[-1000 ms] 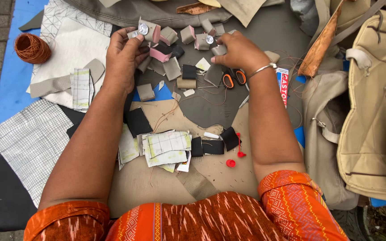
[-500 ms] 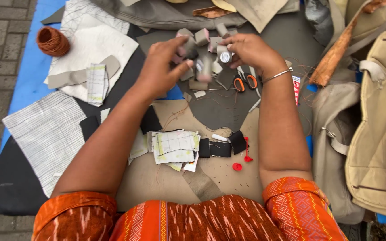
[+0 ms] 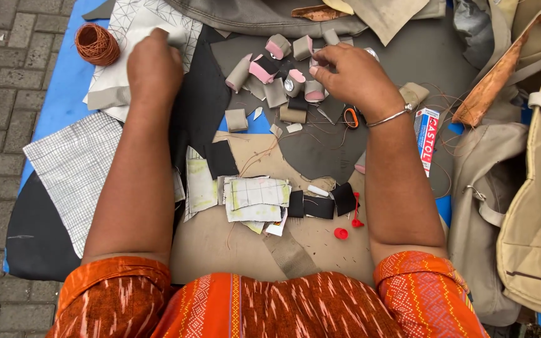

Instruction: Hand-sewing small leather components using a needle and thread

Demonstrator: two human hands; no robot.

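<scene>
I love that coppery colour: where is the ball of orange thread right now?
The ball of orange thread sits at the top left of the head view, on the blue mat, just left of the person's left hand.

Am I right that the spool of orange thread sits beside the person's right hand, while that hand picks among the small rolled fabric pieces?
Not quite. In the head view the spool of orange thread sits beside the left hand; the right hand does pick among the rolled fabric pieces.

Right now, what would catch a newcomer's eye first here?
The scatter of small folded taupe and pink fabric pieces at top centre, where the right hand picks among them. The left hand rests on pale fabric beside an orange thread spool, top left.
</scene>
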